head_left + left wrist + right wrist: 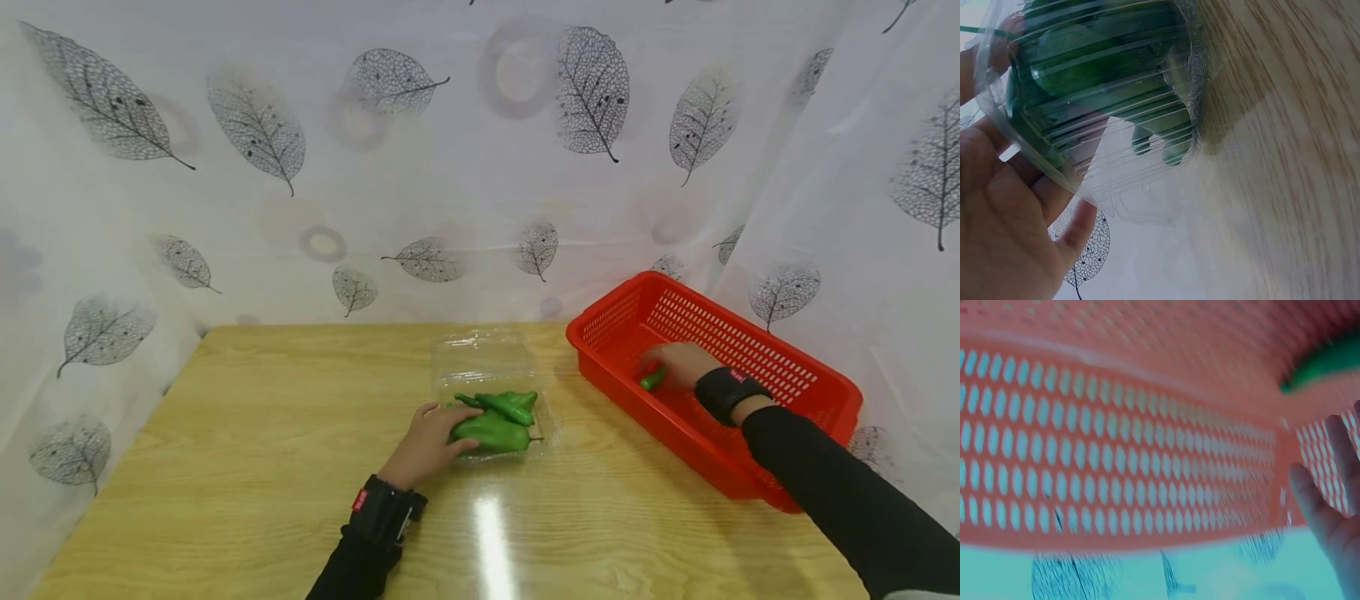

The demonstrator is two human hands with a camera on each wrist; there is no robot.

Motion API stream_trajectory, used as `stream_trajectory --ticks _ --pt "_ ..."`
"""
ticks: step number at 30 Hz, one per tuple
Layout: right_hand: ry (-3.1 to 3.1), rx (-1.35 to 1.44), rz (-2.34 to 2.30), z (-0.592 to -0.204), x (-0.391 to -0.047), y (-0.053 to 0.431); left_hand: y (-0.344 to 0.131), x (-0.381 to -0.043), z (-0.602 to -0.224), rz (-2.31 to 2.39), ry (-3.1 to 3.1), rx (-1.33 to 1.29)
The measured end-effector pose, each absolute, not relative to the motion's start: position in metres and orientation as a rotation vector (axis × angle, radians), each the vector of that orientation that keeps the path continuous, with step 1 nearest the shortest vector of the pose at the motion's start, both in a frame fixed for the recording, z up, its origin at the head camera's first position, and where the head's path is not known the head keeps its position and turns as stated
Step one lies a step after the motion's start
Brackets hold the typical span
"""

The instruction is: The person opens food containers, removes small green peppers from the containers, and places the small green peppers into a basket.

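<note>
A clear plastic container [551, 429], its lid folded back, holds a large green pepper [498, 435] and several slim green chili peppers [510, 407]. My left hand [431, 442] reaches over its left side, fingers and thumb curving round the near end of the large pepper; in the left wrist view that hand [1010, 206] shows partly through the ribbed plastic. Inside the red basket [720, 450], my right hand [678, 362] pinches a green chili pepper [651, 379] low near the floor. The right wrist view shows the chili [1329, 362] beside outstretched fingers [1313, 494]; the thumb is out of frame.
The basket has slotted walls and stands at an angle on the right of the wooden table [285, 433]. A white curtain [450, 192] with leaf prints hangs behind the table and along both sides. The transparent lid [480, 354] lies behind the container.
</note>
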State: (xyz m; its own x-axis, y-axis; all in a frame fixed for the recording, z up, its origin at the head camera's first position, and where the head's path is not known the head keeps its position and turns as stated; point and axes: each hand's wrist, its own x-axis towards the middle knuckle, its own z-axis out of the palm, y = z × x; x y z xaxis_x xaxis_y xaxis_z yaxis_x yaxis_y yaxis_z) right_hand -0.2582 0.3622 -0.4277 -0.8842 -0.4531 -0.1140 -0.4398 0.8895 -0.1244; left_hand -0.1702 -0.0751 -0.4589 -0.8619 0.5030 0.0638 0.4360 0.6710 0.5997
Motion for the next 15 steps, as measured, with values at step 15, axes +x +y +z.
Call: stream_trajectory --ticks 15 --pt "3.278 -1.116 -0.327 -0.307 -0.223 0.234 -0.075 -0.171 -0.457 0.938 2.777 0.784"
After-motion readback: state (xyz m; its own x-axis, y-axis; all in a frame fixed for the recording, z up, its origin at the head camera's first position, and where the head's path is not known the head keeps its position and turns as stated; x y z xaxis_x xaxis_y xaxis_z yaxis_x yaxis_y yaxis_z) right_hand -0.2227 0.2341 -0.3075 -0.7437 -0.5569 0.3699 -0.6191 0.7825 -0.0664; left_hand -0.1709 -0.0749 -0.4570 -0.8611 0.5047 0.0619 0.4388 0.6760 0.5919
